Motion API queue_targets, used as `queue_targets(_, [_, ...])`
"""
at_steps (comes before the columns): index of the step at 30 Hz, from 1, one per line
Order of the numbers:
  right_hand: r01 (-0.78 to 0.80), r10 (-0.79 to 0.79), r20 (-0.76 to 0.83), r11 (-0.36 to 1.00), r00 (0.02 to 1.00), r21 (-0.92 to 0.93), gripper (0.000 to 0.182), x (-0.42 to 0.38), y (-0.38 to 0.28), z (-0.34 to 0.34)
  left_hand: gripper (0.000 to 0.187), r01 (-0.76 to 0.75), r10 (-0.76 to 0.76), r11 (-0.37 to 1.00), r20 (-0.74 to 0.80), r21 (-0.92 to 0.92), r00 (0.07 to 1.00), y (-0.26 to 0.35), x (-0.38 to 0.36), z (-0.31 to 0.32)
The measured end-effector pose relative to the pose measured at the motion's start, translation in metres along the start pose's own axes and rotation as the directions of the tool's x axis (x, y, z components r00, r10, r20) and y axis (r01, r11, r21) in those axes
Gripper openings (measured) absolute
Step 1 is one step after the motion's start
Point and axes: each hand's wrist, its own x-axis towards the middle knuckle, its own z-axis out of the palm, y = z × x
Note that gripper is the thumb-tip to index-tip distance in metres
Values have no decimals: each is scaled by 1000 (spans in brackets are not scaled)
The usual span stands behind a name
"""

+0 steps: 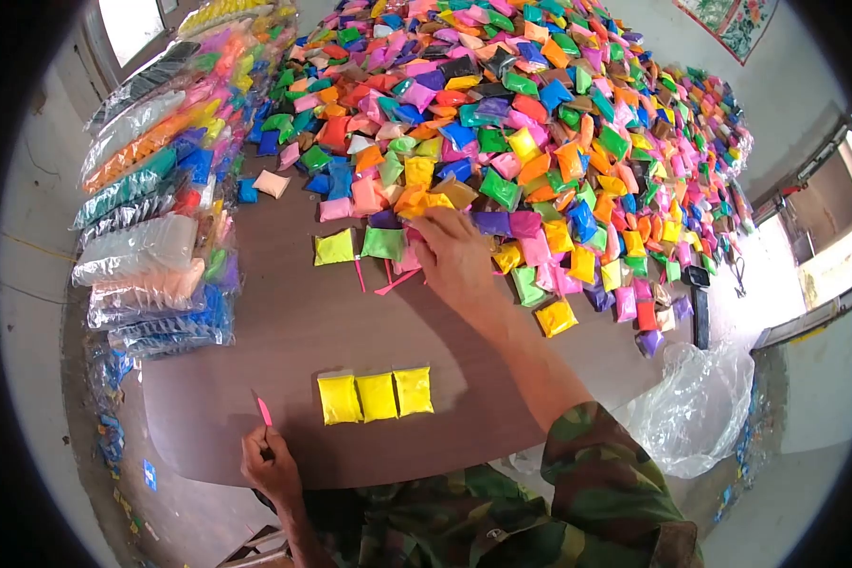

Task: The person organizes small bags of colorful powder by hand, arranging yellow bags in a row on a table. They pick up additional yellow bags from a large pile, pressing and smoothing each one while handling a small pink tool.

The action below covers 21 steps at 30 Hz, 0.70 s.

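My left hand [273, 462], near the front left edge of the table, is closed around a small pink plastic modelling tool [264, 411] that points up and away. My right hand [452, 256] reaches to the near edge of the packet pile, its fingers closed at a yellow packet [435, 201]; the fingertips are partly hidden. Beside its fingers lie a light green packet [382, 243] and a yellow-green packet [334, 248]. Three yellow packets [378, 396] sit side by side on the table between my forearms.
A large heap of colourful small packets [502, 104] covers the back of the brown table [284, 331]. Stacked clear bags of packets [142, 246] line the left side. Several pink tools [398, 282] lie before the heap. A crumpled clear plastic bag [691, 407] hangs at the right edge.
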Motion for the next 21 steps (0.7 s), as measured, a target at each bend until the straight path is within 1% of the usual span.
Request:
queue_targets(3, [-38,40,-41,998,998,51,36,-21,-17,-18,4,-7,7,1000,5,-2,1000,1,0,0])
queue_targets(6, [-92,91,41,995,995,29,33,-44,-30,-49,4,-19,19,1000,7,-5,1000,1,0,0])
queue_targets(9, [-113,114,34,993,993,-42,30,-72,-24,-71,3,-31,31,999,0,-3,1000,2,1,0])
queue_targets(12, [-185,180,-45,972,983,-145,29,-94,-11,-97,3,-24,24,1000,2,-6,1000,0,-1,-1])
queue_targets(15, [-249,233,-91,935,968,-252,29,-114,9,-119,2,-27,27,1000,11,3,1000,0,1,-1])
queue_targets(18, [-303,263,-160,891,951,-337,26,-119,22,-135,5,-19,19,1000,1,12,1000,6,1,1])
queue_targets(19, [-343,294,-196,889,935,-303,25,-118,25,-137,6,-14,14,1000,-4,15,1000,7,1,0])
queue_targets(21, [-357,310,-200,892,929,-276,24,-107,28,-142,4,-4,3,1000,12,23,1000,4,0,-1])
